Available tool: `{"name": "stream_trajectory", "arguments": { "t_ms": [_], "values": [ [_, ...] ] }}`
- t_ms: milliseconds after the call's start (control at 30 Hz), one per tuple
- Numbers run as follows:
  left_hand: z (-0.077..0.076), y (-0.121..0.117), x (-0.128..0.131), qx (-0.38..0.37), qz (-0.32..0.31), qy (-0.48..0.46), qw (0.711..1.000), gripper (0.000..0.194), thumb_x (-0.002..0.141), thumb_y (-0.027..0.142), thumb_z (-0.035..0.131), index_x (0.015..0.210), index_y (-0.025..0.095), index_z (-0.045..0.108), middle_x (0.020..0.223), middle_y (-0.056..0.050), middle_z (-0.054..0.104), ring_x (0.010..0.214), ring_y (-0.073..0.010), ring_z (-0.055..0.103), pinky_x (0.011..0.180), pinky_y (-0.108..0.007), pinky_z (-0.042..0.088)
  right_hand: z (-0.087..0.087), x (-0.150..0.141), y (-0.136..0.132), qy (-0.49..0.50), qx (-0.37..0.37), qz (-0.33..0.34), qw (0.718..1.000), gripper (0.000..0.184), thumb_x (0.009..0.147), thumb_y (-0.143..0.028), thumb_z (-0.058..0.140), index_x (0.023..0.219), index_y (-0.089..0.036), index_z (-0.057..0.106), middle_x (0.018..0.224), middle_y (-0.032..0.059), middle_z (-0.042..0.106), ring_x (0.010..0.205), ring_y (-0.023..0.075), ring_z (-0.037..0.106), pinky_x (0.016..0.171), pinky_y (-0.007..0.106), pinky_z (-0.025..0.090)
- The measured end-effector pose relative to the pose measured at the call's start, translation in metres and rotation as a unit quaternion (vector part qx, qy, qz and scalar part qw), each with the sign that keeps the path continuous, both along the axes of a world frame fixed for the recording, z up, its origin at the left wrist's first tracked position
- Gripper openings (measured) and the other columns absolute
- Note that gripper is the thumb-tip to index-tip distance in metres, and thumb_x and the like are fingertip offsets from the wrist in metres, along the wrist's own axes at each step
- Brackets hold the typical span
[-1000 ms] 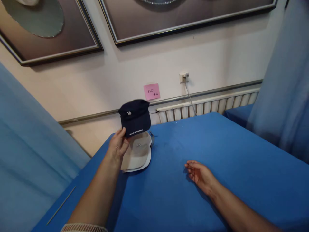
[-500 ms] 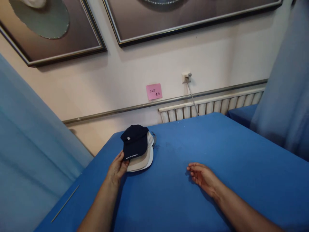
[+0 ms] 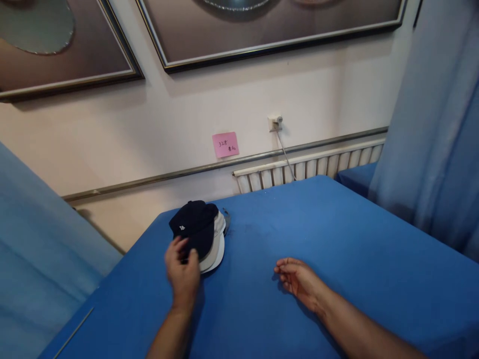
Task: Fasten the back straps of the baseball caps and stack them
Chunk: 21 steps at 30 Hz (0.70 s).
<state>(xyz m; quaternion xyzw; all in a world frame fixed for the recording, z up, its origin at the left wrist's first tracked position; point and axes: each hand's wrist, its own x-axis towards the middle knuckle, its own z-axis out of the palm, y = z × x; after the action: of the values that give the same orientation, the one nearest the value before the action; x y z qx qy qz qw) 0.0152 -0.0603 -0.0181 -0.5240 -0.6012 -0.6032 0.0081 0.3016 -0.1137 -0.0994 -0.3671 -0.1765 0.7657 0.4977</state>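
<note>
A navy cap (image 3: 194, 227) lies on top of a stack of white caps (image 3: 216, 248) near the far left corner of the blue table (image 3: 337, 249). My left hand (image 3: 182, 271) hovers at the navy cap's brim, fingers and thumb loosely apart and just touching its near edge. My right hand (image 3: 297, 280) rests on the tablecloth to the right, palm half up, fingers loosely curled, holding nothing.
Blue curtains hang at the left (image 3: 41, 239) and right (image 3: 437, 124). Behind the table are a white radiator (image 3: 310, 167), a wall socket with a cable (image 3: 275, 122), a pink sticky note (image 3: 225, 144) and framed pictures (image 3: 269, 25).
My left hand lowered the navy cap from the air onto the white caps and has loosened its hold on the brim. The view shifted slightly. My right hand stayed put.
</note>
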Motion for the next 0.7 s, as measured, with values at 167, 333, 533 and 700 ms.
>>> {"name": "stream_trajectory", "arguments": {
  "t_ms": [167,333,533,700],
  "values": [
    [-0.039,-0.002,0.094,-0.228,-0.327,0.035,0.916,0.02,0.077,0.027,0.055,0.09,0.018,0.066,0.103,-0.01,0.068,0.097,-0.024,0.062,0.088,-0.036,0.046,0.005,-0.002,0.0,-0.001,0.003,0.022,1.0,0.022,0.062,-0.013,0.067,0.082,-0.016,0.059,0.076,0.0028,0.067,0.057,0.0087,0.058,0.056,0.022,0.043],
    [-0.061,0.014,0.145,-0.323,-0.408,0.108,0.847,0.014,0.072,0.025,0.054,0.074,0.019,0.067,0.069,-0.004,0.067,0.064,-0.019,0.057,0.062,-0.03,0.043,0.007,0.003,0.006,-0.059,0.007,0.069,0.996,0.014,0.065,-0.015,0.063,0.078,-0.016,0.057,0.071,0.0029,0.066,0.054,0.0095,0.058,0.053,0.022,0.042],
    [-0.042,0.053,0.15,-0.325,-0.387,0.104,0.857,0.015,0.07,0.028,0.056,0.066,0.017,0.064,0.061,-0.002,0.063,0.058,-0.0165,0.054,0.056,-0.028,0.04,0.021,0.02,0.045,-0.146,0.046,0.058,0.987,0.014,0.068,-0.018,0.065,0.08,-0.017,0.058,0.076,0.0038,0.067,0.055,0.0099,0.058,0.052,0.022,0.041],
    [0.015,0.062,0.147,-0.246,-0.344,-0.032,0.906,0.019,0.075,0.034,0.057,0.075,0.016,0.063,0.071,-0.004,0.067,0.059,-0.0142,0.058,0.057,-0.025,0.045,0.077,0.029,0.086,-0.146,0.138,-0.092,0.975,0.021,0.066,-0.031,0.072,0.077,-0.018,0.059,0.074,0.0025,0.067,0.056,0.0106,0.055,0.052,0.023,0.04]
  ]
}}
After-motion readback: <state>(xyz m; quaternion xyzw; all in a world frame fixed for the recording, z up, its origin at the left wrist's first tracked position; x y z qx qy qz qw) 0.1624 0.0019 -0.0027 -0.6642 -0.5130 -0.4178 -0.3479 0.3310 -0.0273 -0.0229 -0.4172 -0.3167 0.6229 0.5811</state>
